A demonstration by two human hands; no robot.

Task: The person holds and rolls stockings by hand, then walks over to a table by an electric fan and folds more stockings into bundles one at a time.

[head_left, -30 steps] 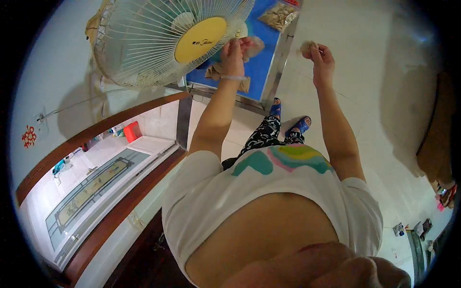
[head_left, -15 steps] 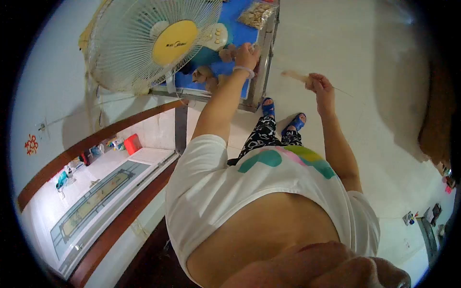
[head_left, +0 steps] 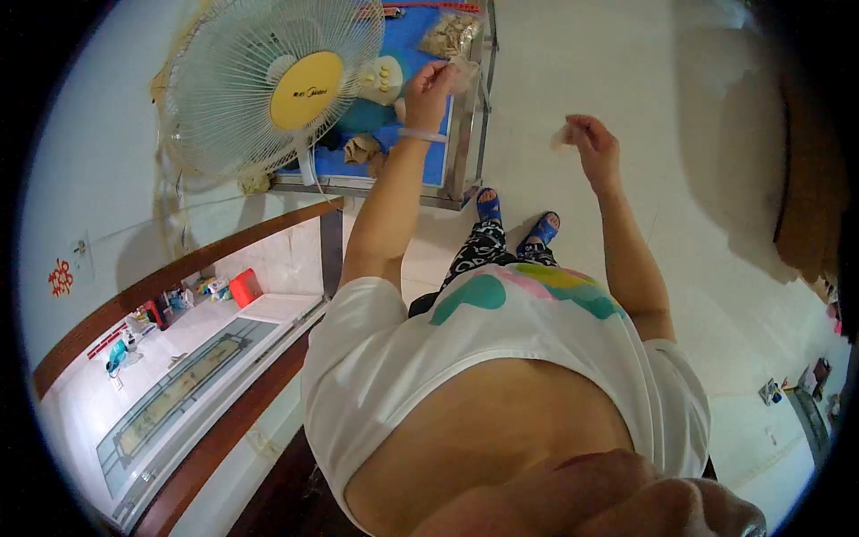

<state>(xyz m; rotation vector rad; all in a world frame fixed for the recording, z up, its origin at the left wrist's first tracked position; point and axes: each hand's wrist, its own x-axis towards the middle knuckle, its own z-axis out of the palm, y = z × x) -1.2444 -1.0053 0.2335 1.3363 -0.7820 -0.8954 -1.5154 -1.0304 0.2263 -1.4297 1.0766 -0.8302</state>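
My left hand (head_left: pixel 428 97), with a pale band on its wrist, is raised over the right edge of the blue-topped table (head_left: pixel 428 167). Its fingers pinch a thin, translucent whitish piece (head_left: pixel 464 75), too blurred to name. Out to the right, above the floor, my right hand (head_left: pixel 594 150) has thumb and fingers pressed together on a small pale translucent scrap (head_left: pixel 562 137). Crumpled brown pieces (head_left: pixel 361 149) lie on the table below my left hand. A clear bag of tan flat pieces (head_left: pixel 450 36) rests farther back.
A standing fan (head_left: pixel 309 89) with a yellow centre occupies the table's left side. Its cream control base (head_left: pixel 383 80) is beside my left hand. A metal frame (head_left: pixel 463 134) edges the table. Lower left, a wood-framed opening (head_left: pixel 192 242) shows a lit room. Brown material (head_left: pixel 810 179) stands far right.
My left hand has moved up and slightly left, lifting the translucent piece into view. My right hand has shifted slightly; the long pale strip and thin stick seen in it before no longer show.
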